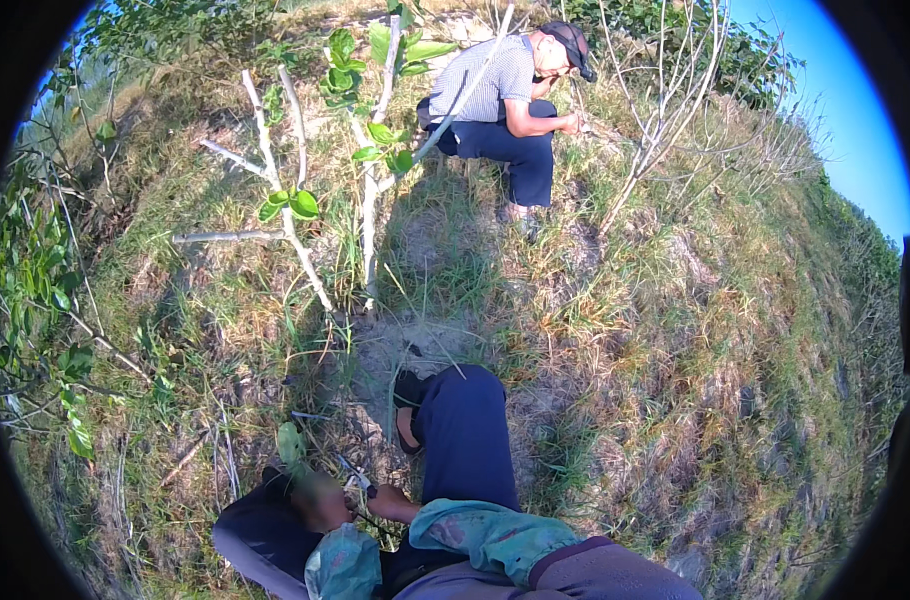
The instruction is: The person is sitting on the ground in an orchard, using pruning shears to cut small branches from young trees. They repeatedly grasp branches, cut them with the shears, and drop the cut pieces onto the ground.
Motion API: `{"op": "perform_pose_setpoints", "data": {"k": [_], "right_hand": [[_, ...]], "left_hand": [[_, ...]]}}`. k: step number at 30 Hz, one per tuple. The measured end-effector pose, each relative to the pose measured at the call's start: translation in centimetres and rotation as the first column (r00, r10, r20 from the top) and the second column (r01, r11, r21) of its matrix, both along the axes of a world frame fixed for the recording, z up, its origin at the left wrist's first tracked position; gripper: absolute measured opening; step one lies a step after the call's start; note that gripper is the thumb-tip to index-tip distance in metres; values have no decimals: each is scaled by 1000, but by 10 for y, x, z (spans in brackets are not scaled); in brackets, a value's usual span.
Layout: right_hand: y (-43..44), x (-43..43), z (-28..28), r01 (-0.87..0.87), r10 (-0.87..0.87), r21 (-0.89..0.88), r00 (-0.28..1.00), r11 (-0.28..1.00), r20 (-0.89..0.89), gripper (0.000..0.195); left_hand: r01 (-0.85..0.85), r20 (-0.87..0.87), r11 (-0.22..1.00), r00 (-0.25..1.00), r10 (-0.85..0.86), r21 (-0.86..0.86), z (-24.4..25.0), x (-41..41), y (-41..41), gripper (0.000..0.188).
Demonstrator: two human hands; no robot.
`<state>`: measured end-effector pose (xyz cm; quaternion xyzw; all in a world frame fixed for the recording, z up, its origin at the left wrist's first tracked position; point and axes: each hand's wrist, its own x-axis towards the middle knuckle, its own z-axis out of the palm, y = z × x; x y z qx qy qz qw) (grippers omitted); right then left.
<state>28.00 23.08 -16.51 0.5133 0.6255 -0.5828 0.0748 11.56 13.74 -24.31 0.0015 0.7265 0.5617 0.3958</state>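
Observation:
My right hand (391,503) is low in the view, left of my bent knee, closed around a small hand tool (360,477). Its narrow, pale metal end points up and left. I cannot tell whether it is a knife or pruning shears. Close beside it, my left hand (330,508) is blurred, so its fingers and anything in them are unclear. A broad green leaf (291,444) stands just above that hand. Stained teal sleeve covers, the right one (492,536) and the left one (344,564), reach to my wrists.
Two pale, cut-back shrub stems, one forked (369,217) and one branching (294,232), rise ahead. Beyond them a person (492,97) in a dark cap crouches by a bare shrub (642,154). Dry grass (650,360) covers the slope; leafy twigs (57,300) crowd the left.

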Motion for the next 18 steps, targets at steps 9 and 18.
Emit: {"op": "perform_pose_setpoints", "data": {"k": [9,18], "right_hand": [[6,3,-16,171,-170,-2,984,985,60,27],[7,2,5,401,-437,-212,884,891,-166,11]], "left_hand": [[-169,-379,962,893,243,216,187,0,23,35],[-247,-305,768,813,496,591,314,-47,-3,34]]}}
